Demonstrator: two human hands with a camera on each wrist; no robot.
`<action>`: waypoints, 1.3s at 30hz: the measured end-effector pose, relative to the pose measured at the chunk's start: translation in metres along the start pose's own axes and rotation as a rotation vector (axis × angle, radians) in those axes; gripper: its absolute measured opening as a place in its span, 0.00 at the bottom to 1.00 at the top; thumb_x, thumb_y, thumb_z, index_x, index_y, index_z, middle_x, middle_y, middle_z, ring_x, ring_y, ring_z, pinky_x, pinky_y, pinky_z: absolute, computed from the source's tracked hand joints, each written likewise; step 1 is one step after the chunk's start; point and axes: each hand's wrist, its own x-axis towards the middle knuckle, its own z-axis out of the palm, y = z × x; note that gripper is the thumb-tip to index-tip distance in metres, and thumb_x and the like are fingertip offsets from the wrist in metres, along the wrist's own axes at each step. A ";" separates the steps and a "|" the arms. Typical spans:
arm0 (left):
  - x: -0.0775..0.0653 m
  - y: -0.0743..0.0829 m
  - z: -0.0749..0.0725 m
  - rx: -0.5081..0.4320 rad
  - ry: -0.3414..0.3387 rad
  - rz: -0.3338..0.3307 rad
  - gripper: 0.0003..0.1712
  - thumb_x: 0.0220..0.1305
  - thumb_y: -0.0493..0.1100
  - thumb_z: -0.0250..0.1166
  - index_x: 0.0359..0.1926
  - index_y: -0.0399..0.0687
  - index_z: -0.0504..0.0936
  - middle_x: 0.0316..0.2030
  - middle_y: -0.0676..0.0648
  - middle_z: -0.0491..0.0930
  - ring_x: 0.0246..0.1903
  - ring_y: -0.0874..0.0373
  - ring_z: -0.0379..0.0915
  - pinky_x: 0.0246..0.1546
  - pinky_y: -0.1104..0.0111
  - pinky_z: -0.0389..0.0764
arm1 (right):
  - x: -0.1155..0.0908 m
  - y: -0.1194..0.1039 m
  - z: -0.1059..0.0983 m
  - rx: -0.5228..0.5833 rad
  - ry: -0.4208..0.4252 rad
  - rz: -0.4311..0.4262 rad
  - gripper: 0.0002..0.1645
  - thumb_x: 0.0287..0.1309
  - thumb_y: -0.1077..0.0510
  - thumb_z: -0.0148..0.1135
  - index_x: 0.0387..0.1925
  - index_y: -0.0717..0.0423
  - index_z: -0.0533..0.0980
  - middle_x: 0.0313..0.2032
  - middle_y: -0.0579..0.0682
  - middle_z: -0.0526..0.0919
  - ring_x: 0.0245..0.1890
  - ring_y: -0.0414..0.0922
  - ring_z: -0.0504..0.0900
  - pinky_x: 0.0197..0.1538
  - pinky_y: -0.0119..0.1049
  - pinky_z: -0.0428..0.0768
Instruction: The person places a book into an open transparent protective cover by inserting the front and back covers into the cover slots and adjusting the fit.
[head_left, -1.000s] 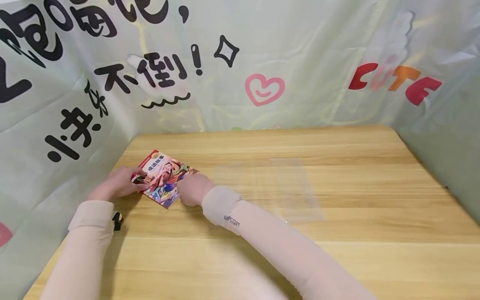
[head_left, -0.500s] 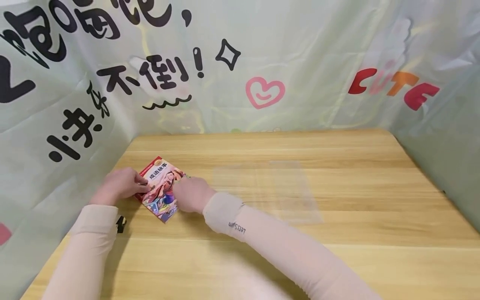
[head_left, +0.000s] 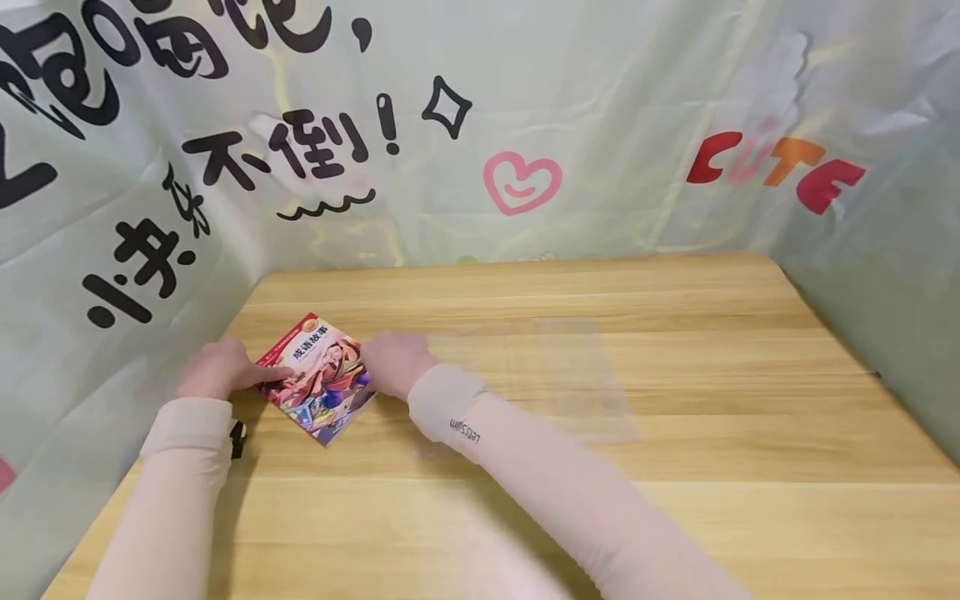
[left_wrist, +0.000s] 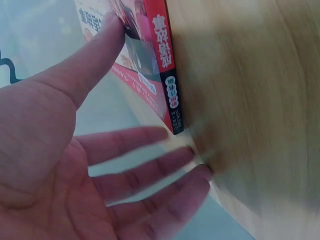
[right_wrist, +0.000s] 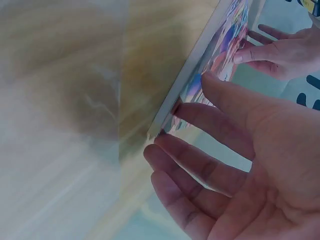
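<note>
A book (head_left: 318,379) with a colourful illustrated cover lies flat and turned at an angle on the left of the table. My left hand (head_left: 217,368) is at its left side. In the left wrist view the left thumb (left_wrist: 95,60) rests on the cover beside the red and black spine, while the other fingers stretch out past the book's end. At the opposite side is my right hand (head_left: 397,362). The right wrist view shows its loosely bent fingers (right_wrist: 210,117) at the page edge (right_wrist: 182,75), with the thumb tip over the cover; whether it presses cannot be told.
A thin transparent plastic sheet (head_left: 588,383) lies on the wooden table (head_left: 675,533) right of the book. A small black object (head_left: 237,439) shows beside the left wrist. Printed cloth (head_left: 615,192) hangs along the table's back and sides.
The book has shifted slightly towards me since the first frame. My right hand has drawn back from over the cover to its right edge. The left thumb now lies straight on the cover.
</note>
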 end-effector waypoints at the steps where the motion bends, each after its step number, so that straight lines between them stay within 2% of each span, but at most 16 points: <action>1: -0.001 0.000 0.000 0.007 -0.013 -0.021 0.42 0.42 0.78 0.63 0.22 0.41 0.71 0.21 0.42 0.68 0.24 0.49 0.65 0.22 0.63 0.65 | 0.000 -0.002 0.001 -0.013 0.007 -0.006 0.12 0.62 0.48 0.61 0.44 0.46 0.83 0.39 0.44 0.84 0.33 0.40 0.80 0.31 0.37 0.81; 3: -0.002 0.001 -0.002 0.019 -0.032 -0.041 0.44 0.41 0.80 0.62 0.24 0.39 0.73 0.24 0.39 0.70 0.26 0.47 0.66 0.22 0.62 0.68 | 0.000 -0.005 0.002 -0.044 0.026 -0.018 0.11 0.65 0.51 0.58 0.44 0.46 0.83 0.38 0.43 0.85 0.33 0.39 0.81 0.32 0.35 0.81; 7: -0.001 0.003 -0.003 0.033 -0.028 -0.040 0.44 0.41 0.79 0.63 0.24 0.39 0.74 0.26 0.38 0.72 0.27 0.46 0.67 0.23 0.61 0.70 | -0.001 -0.009 0.005 -0.080 0.061 -0.020 0.13 0.70 0.55 0.52 0.44 0.46 0.83 0.38 0.44 0.85 0.33 0.39 0.82 0.31 0.34 0.81; 16: -0.002 0.007 -0.007 0.042 -0.035 -0.042 0.44 0.42 0.78 0.64 0.24 0.36 0.76 0.26 0.37 0.73 0.28 0.45 0.68 0.25 0.60 0.71 | 0.001 -0.015 0.008 -0.080 0.084 0.016 0.14 0.71 0.55 0.51 0.44 0.45 0.84 0.37 0.44 0.85 0.32 0.39 0.82 0.31 0.33 0.81; 25: 0.001 0.003 -0.004 0.050 -0.054 -0.025 0.45 0.44 0.77 0.64 0.26 0.33 0.76 0.26 0.36 0.73 0.29 0.44 0.68 0.28 0.58 0.71 | -0.004 -0.022 0.004 -0.057 0.083 0.045 0.14 0.70 0.54 0.51 0.43 0.42 0.84 0.36 0.42 0.85 0.32 0.38 0.82 0.30 0.33 0.81; 32: 0.002 0.002 -0.003 0.032 -0.066 -0.026 0.43 0.45 0.76 0.64 0.26 0.35 0.74 0.25 0.38 0.71 0.28 0.45 0.67 0.27 0.60 0.70 | 0.000 -0.023 0.004 -0.038 0.031 0.078 0.14 0.71 0.52 0.51 0.44 0.40 0.83 0.36 0.42 0.84 0.31 0.39 0.81 0.27 0.35 0.81; 39: 0.005 -0.005 0.000 -0.018 -0.070 -0.007 0.46 0.46 0.75 0.64 0.30 0.30 0.72 0.26 0.37 0.71 0.29 0.45 0.67 0.29 0.58 0.73 | 0.003 -0.023 0.004 -0.009 -0.007 0.091 0.14 0.71 0.52 0.50 0.46 0.40 0.83 0.38 0.42 0.84 0.31 0.40 0.80 0.27 0.36 0.80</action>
